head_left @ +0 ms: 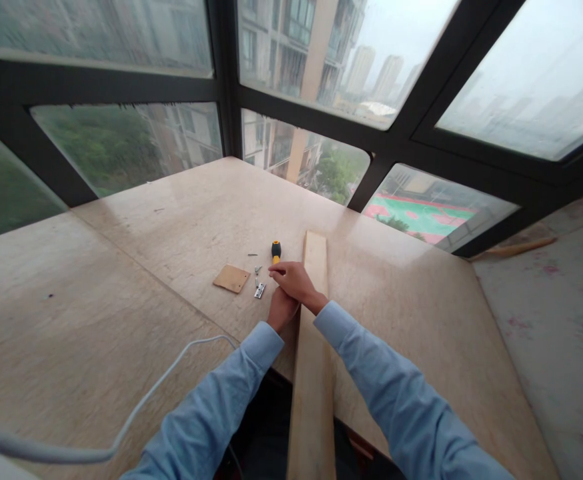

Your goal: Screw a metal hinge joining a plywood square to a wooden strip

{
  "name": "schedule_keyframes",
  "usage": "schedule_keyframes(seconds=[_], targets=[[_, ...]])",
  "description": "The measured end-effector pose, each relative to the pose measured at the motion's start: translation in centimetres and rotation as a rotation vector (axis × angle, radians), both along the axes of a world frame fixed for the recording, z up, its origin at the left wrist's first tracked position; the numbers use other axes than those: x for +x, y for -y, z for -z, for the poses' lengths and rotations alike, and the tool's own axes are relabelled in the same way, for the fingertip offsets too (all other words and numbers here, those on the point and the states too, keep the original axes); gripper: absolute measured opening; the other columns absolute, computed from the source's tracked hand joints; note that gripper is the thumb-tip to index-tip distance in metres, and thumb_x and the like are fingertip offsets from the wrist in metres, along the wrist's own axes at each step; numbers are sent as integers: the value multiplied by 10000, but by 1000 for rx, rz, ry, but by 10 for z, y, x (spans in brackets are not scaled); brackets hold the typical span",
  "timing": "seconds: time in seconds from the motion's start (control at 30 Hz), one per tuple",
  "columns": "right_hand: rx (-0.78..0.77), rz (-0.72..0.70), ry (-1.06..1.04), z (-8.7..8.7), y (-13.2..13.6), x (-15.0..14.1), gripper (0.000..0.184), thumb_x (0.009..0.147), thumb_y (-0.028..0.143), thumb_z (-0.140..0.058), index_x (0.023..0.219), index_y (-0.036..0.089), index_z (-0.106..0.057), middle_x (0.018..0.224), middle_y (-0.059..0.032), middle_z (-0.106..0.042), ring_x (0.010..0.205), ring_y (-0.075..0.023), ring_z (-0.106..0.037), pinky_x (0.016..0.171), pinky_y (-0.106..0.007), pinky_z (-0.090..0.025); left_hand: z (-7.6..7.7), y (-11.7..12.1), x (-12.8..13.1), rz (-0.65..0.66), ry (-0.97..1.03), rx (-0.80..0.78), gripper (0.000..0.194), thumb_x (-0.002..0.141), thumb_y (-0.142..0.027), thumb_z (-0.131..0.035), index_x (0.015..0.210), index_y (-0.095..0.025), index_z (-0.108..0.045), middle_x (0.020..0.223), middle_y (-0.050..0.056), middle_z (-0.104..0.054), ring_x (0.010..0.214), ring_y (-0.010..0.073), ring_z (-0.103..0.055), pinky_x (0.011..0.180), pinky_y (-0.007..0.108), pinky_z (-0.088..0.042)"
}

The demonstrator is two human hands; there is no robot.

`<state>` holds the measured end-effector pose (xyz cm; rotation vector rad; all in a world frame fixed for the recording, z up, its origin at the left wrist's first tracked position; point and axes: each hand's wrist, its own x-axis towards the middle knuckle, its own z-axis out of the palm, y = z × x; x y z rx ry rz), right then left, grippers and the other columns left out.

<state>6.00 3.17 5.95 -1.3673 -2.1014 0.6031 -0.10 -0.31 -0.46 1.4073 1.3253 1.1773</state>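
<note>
My right hand crosses above my left hand, its thumb and fingers pinched together and pointing left. What the pinch holds, if anything, is too small to make out. Just beyond those fingertips is a screwdriver with a black and yellow handle, its lower part hidden by the hand. My left hand sits against the left side of a long wooden plank; the right hand covers its fingers. Left of both hands lie a small metal hinge, a few screws and a thin brown wooden square with small holes.
A thin dark metal piece lies left of the screwdriver. The plank runs over the front edge of the stone-like tabletop. A white cable curves across the left. Dark-framed windows bound the back, a papered wall the right.
</note>
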Motion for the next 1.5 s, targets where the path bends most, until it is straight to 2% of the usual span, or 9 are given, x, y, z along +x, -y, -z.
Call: schedule_keyframes(seconds=[0.13, 0.27, 0.47, 0.6, 0.73, 0.87, 1.13, 1.33, 1.5], targets=[[10, 74, -268, -2, 17, 36, 182, 828, 207, -603, 914, 212, -763, 926, -31, -768, 837, -195, -713, 776, -294, -540, -7, 6, 0, 76, 100, -110, 128, 719, -204, -668, 828, -145, -634, 811, 92, -697, 804, 254, -664, 693, 317, -504], [-16, 188, -411, 1, 41, 90, 183, 813, 303, -636, 902, 195, -753, 907, -59, -766, 816, -207, -712, 754, -318, -552, -12, 11, -4, 101, 246, -259, 360, 614, -207, -793, 910, -139, -599, 828, 81, -686, 785, 212, -661, 687, 303, -523], [-124, 426, -506, 35, 90, 175, 326, 768, 465, -657, 887, 173, -743, 820, -96, -762, 749, -234, -716, 702, -359, -572, -22, 14, -4, 61, 306, -373, 512, 567, -185, -837, 1003, -141, -572, 811, 59, -674, 742, 182, -656, 665, 280, -515], [-101, 404, -450, 51, 120, 209, 316, 771, 466, -666, 905, 190, -746, 903, -97, -760, 828, -243, -712, 767, -381, -567, -33, 16, 5, -42, 306, -441, 453, 579, -101, -797, 971, -140, -573, 731, 35, -663, 669, 167, -649, 624, 262, -505], [-68, 384, -452, 54, 127, 217, 317, 774, 475, -660, 896, 196, -750, 910, -95, -757, 836, -245, -708, 789, -393, -563, -50, 18, 10, -147, 265, -458, 366, 593, -36, -732, 914, -134, -584, 693, 28, -657, 612, 151, -635, 575, 242, -492], [-55, 384, -499, 54, 124, 217, 327, 754, 482, -671, 882, 192, -751, 900, -96, -756, 835, -250, -702, 781, -390, -556, -74, 8, 5, -214, 238, -380, 370, 594, -48, -711, 942, -126, -614, 699, 36, -666, 594, 151, -629, 556, 240, -489], [-51, 375, -584, 57, 124, 220, 355, 725, 500, -673, 866, 182, -743, 878, -105, -755, 809, -256, -697, 756, -390, -548, -147, -53, -14, -391, 205, -51, 235, 636, -67, -654, 868, -91, -681, 802, 83, -702, 701, 176, -652, 637, 270, -514], [-46, 364, -618, 55, 124, 219, 385, 719, 521, -662, 871, 176, -740, 839, -107, -756, 770, -258, -704, 722, -388, -555, -188, -90, -61, -480, 0, 98, 281, 658, -135, -661, 934, -104, -704, 853, 96, -716, 730, 190, -659, 640, 272, -525], [-78, 395, -667, 59, 123, 222, 416, 704, 530, -674, 893, 164, -734, 852, -117, -758, 797, -274, -709, 737, -405, -556, -197, -89, -119, -560, -259, 68, 281, 657, -161, -689, 929, -97, -715, 820, 102, -719, 748, 206, -662, 647, 275, -520]])
